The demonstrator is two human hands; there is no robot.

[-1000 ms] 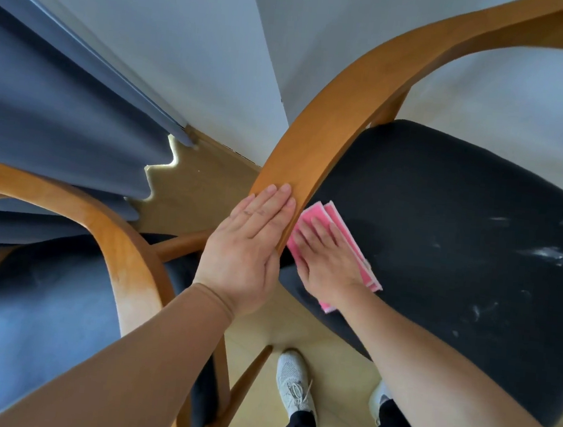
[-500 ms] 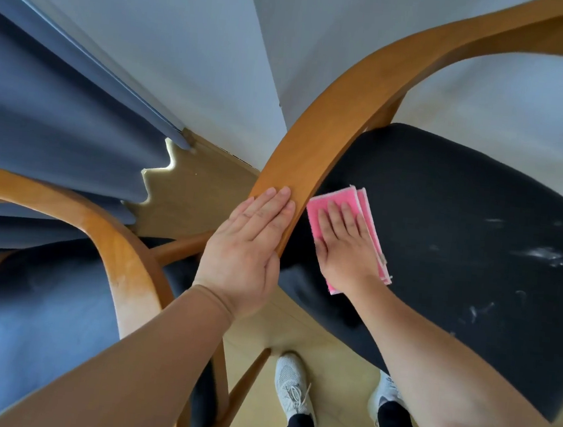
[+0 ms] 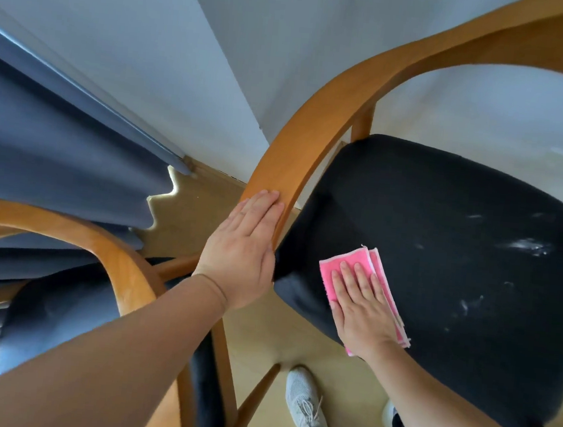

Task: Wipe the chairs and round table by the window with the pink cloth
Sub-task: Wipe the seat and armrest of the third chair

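The right grip [image 3: 363, 310], a bare hand, lay spread flat with its fingers straight and close together, pressing the pink cloth [image 3: 328, 272] onto the black seat [image 3: 454, 299] of the nearer chair. The folded cloth sat near the seat's left front corner. Its near end reached the seat's front edge under the wrist, and its far edge showed beyond the fingertips. To the right of and beyond the cloth the seat ran wide and uncovered, and pale smears [image 3: 524, 245] lay well apart from the cloth, toward the far right edge.

The left grip [image 3: 240, 254] was also spread, its palm and straight fingers resting flat against the chair's curved wooden rail [image 3: 301, 139], just beside the seat's left edge. A second chair [image 3: 104, 251] stood close on the left, in front of the blue curtain [image 3: 38, 155]. Only a narrow strip of floor [image 3: 261, 335] showed between the two chairs, and a white shoe [image 3: 303, 401] stood on the floor below the seat's front edge.
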